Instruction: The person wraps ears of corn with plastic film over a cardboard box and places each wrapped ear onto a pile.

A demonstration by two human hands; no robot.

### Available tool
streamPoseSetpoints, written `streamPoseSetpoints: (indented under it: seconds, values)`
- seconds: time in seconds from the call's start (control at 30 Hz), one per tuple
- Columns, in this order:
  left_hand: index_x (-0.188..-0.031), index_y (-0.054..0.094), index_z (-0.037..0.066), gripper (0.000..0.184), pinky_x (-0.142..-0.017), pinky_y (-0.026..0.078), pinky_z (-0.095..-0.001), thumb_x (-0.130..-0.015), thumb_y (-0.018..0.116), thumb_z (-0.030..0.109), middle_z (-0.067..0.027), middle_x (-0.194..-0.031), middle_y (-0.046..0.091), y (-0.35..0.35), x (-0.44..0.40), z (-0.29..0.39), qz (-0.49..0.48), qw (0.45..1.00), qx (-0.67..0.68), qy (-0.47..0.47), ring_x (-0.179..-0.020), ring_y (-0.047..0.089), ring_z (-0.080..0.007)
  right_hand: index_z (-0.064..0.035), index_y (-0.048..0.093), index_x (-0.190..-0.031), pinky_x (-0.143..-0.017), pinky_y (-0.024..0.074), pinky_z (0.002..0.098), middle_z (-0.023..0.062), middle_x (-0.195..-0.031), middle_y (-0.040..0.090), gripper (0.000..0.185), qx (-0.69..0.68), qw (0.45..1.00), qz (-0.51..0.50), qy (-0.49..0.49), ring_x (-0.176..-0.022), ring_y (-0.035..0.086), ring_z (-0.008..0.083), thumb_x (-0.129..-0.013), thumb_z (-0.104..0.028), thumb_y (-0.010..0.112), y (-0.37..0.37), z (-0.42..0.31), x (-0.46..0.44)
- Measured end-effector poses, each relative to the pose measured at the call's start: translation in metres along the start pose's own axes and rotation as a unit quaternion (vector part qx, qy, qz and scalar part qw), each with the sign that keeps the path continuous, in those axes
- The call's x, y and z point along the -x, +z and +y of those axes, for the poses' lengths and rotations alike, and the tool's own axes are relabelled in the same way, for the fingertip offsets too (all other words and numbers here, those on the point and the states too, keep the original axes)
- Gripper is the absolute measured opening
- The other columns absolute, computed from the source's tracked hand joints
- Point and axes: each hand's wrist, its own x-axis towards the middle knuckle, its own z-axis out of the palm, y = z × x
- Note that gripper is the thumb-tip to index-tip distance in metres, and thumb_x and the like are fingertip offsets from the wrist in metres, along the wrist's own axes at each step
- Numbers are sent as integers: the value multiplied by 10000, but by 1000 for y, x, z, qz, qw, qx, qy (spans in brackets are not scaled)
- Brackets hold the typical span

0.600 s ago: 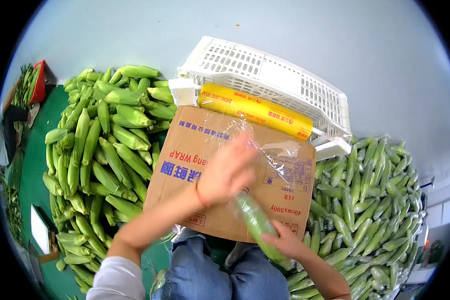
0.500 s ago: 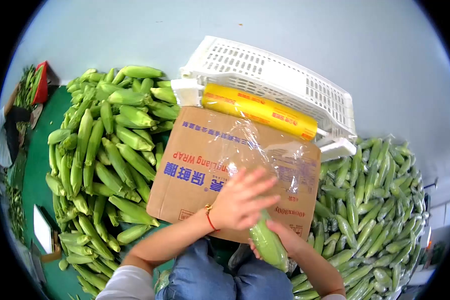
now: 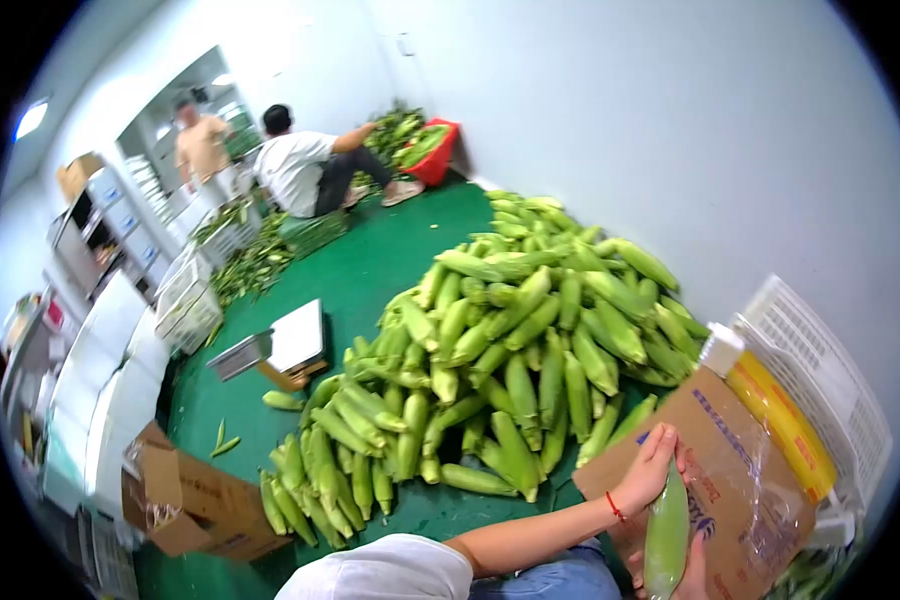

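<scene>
A green ear of corn (image 3: 667,535) in clear film is held between my two hands over the cardboard box (image 3: 710,440). My left hand (image 3: 650,470), with a red cord at its wrist, is closed round the ear's upper end. Lower down, my right hand (image 3: 692,575) grips the same ear from the right, partly hidden behind it. A yellow film roll (image 3: 780,415) lies along the box's far edge, beside a white plastic crate (image 3: 820,370). Loose film covers part of the box top.
Left of the box is a large pile of unwrapped corn (image 3: 530,340). Beyond it are a scale (image 3: 298,338) and an open carton (image 3: 205,500). One person (image 3: 295,170) sits by a red basket (image 3: 430,155); another person (image 3: 202,145) stands behind.
The view has swung left, bringing the room and two people into sight. My left hand, earlier spread over the ear's upper end, has closed on it.
</scene>
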Motion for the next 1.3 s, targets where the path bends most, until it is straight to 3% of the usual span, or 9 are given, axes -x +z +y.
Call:
streamPoseSetpoints:
  seconds: [0.23,0.47,0.57,0.67,0.7,0.77,0.8,1.1,1.3]
  values:
    - [-1075,569,3,331,-718,466,-223,-1025,443,305,-46,-921,610,-43,35,23,20,963,-223,151,-808,558,-84,-41,631,-1172,-569,515,320,96,-878,667,264,462,745,215,-431,-642,612,209,-947,-144,538,-30,-30,14]
    - [-864,697,32,653,-401,407,-229,-989,334,560,-19,-567,558,-8,75,57,-33,958,-217,-186,-416,476,-74,4,669,-1045,-686,525,350,117,-888,697,205,425,491,244,-720,-764,657,240,-937,-136,564,28,-63,66]
    - [-1065,647,63,676,-354,397,-218,-958,303,635,-23,-545,527,0,90,60,-138,915,-244,-291,-383,459,-66,-28,235,-1474,-551,442,281,41,-645,541,740,184,673,94,-710,-559,507,133,-936,-467,489,28,-78,44]
    - [-1370,447,88,520,-542,518,-217,-987,449,440,-48,-982,637,-30,91,19,-304,882,-265,-243,-685,620,-98,-75,549,-1127,-455,395,308,-2,-570,455,215,-118,812,-197,-537,-463,427,122,-945,-188,544,5,-65,69]
    - [-1412,382,45,575,-778,548,-310,-977,489,406,-119,-1146,609,3,96,61,-258,895,-250,-265,-918,637,-202,-84,532,-1133,-494,419,318,4,-586,471,220,-117,814,-124,-556,-480,443,130,-934,-174,562,13,-62,78]
    - [-1447,305,17,775,-1073,353,-444,-868,672,379,-214,-1313,516,13,93,58,-353,820,-427,147,-1283,436,-321,-103,499,-1144,-571,467,340,17,-618,502,255,0,748,133,-651,-513,476,145,-913,-146,598,45,-55,93]
    - [-1448,350,87,838,-885,495,-416,-779,738,409,-189,-1212,585,36,91,76,-337,687,-572,296,-1075,599,-336,-112,483,-1150,-610,491,351,23,-635,517,282,21,715,196,-671,-529,492,153,-903,-132,615,50,-54,95]
    - [-1458,271,48,819,-792,529,-428,-830,713,330,-225,-1212,568,101,53,-3,-496,713,-480,120,-977,630,-395,-12,308,-1411,-1101,344,423,174,-1346,478,770,-83,780,99,-612,-1281,445,287,-819,-256,734,-46,29,26]
    - [-1447,292,52,717,-831,515,-394,-894,630,358,-219,-1247,530,67,43,-45,-510,667,-537,83,-984,632,-335,-17,472,-1155,-662,522,423,118,-958,541,441,-278,728,377,-500,-803,584,246,-913,-376,555,-201,51,83]
